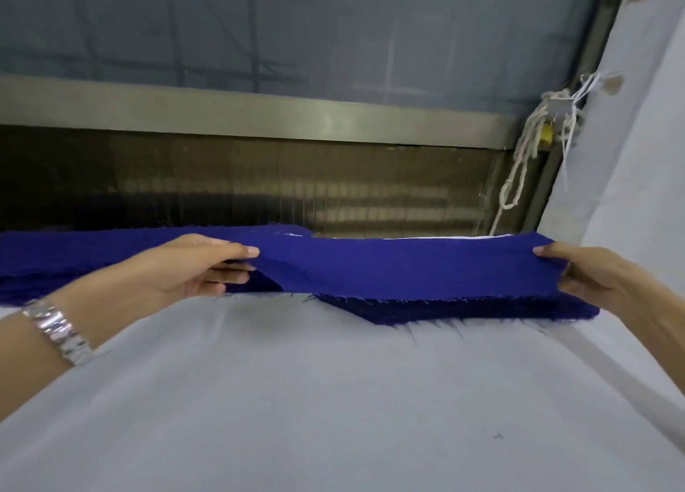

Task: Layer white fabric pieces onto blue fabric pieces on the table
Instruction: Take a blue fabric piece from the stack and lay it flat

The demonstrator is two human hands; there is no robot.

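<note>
Both hands (192,269) (589,273) pinch the blue fabric piece's (400,269) opposite edges.

Lifted royal-blue woven fabric piece (407,265): hides the lower fingertips of my left hand (192,269) and my right hand (585,273).
White fabric sliver (444,237) behind it: mostly covered, outline unclear.
Dark blue frayed stack (463,308) at the tabletop's far edge: shadowed, count untellable, cut off at the picture's left.
My right forearm: cropped.
</note>
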